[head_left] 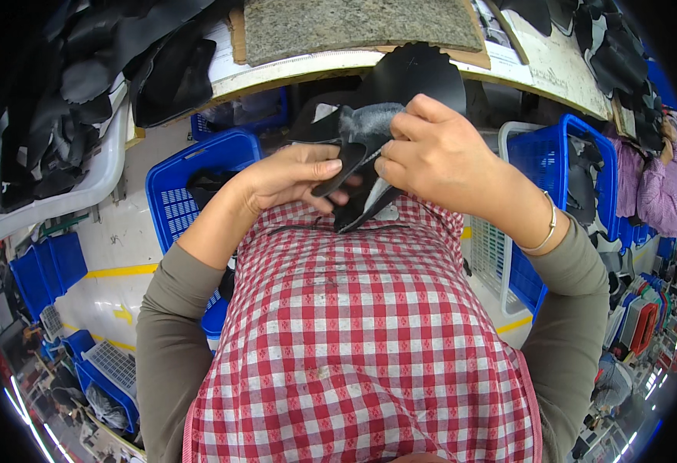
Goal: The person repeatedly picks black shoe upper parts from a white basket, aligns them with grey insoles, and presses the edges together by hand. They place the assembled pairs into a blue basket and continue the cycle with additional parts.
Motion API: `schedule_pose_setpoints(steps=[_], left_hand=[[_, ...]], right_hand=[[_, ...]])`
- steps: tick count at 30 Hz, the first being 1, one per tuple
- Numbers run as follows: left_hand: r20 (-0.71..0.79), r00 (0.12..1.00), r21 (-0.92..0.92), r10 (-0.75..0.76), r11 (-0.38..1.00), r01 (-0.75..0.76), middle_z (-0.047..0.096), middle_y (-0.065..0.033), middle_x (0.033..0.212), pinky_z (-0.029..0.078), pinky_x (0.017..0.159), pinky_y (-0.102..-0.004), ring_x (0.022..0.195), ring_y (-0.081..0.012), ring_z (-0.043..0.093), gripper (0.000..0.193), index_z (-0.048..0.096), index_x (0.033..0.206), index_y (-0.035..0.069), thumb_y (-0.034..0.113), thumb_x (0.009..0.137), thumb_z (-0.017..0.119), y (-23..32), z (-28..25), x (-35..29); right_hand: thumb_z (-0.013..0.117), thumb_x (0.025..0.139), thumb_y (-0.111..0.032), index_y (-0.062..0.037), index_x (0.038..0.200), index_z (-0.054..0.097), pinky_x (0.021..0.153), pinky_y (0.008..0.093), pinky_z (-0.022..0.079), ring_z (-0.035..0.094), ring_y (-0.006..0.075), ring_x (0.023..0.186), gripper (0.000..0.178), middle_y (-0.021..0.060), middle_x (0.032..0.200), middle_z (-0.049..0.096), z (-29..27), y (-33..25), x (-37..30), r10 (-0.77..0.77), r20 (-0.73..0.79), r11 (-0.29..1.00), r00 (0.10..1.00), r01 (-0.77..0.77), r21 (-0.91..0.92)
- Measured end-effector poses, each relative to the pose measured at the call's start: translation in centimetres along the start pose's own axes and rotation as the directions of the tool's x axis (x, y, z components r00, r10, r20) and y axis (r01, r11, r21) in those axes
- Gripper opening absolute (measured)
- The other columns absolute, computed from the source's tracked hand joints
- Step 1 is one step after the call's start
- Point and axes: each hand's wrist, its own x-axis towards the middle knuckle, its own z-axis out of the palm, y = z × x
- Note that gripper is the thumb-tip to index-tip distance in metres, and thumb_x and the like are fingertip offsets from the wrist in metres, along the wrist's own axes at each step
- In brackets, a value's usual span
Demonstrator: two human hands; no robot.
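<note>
- Your left hand (296, 176) is closed on a black leather shoe piece (369, 143); the thumb lies flat along a dark strip of it and the other fingers are under the piece.
- Your right hand (431, 150) pinches the same piece from the 3 o'clock side, with the fingertips (388, 166) pressed on its grey inner face.
- The piece is held up between both hands, near the centre of the view and a little toward 12 o'clock, above your red and white checked apron (361, 339). Its rounded edge with small teeth rises toward 12 o'clock, and a pointed end hangs down toward 6 o'clock.
- On your right wrist there is a thin bracelet (548, 230).
- At 12 o'clock, behind the piece, the edge of the surface (307, 65) carries a grey felt pad (354, 23).
- At 9 o'clock a blue plastic crate (192, 185) stands just beside your left forearm, with dark pieces inside.
- At 3 o'clock a second blue crate (554, 154) also holds dark pieces.
- At 10 o'clock a white tray (84, 185) is full of black leather pieces.
- At the far 3 o'clock rim, another person's purple checked sleeve (658, 193) is seen.
</note>
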Motion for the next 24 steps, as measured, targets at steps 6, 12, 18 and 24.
schedule_pose_setpoints(steps=[6,12,18,24], left_hand=[[-0.226,0.683,0.955,0.695,0.296,0.015,0.072,-0.017,0.102,0.057,0.082,-0.0385,0.092,-0.0364,0.072,0.045,0.065,0.119,0.002,-0.005,0.077,0.079,0.7,2.9,1.9],[-0.099,0.689,0.948,0.718,0.278,-0.153,0.064,-0.0166,0.13,0.052,0.1,-0.0419,0.122,-0.0301,0.063,0.066,0.057,0.143,0.009,-0.005,0.081,0.076,5.1,4.8,-0.1],[-0.196,0.881,0.865,0.43,0.5,-0.051,0.076,-0.0122,0.098,0.056,0.083,-0.0326,0.09,-0.019,0.071,0.019,0.072,0.112,-0.003,0.004,0.095,0.071,4.2,5.4,3.2],[-0.253,0.936,0.503,0.247,0.859,-0.091,0.078,-0.0073,0.105,0.058,0.086,-0.0258,0.094,-0.0102,0.071,0.022,0.075,0.117,-0.002,-0.002,0.096,0.07,2.0,3.7,3.7]], right_hand=[[0.072,0.067,-0.018,-0.0175,0.067,0.071,0.079,0.0309,0.044,0.06,0.0149,0.067,0.002,-0.0025,0.06,0.063,1.8,-0.7,-0.8,0.089,0.079,0.996,0.993,-0.09,0.012],[0.072,0.064,-0.018,-0.0156,0.064,0.069,0.075,0.033,0.043,0.059,0.0153,0.064,0.003,-0.0001,0.059,0.063,3.0,-1.4,-1.3,0.19,0.038,0.98,0.981,-0.192,0.057],[0.082,0.068,-0.026,-0.0155,0.072,0.071,0.074,0.0343,0.045,0.063,0.0176,0.06,0.016,0.0033,0.06,0.064,4.3,-2.4,-1.3,0.409,-0.019,0.894,0.913,-0.396,0.21],[0.089,0.082,-0.03,-0.0072,0.092,0.073,0.063,0.0294,0.055,0.076,0.0194,0.072,0.03,0.0086,0.081,0.078,5.0,-3.1,-3.5,0.737,0.443,-0.003,0.51,-0.653,0.757]])
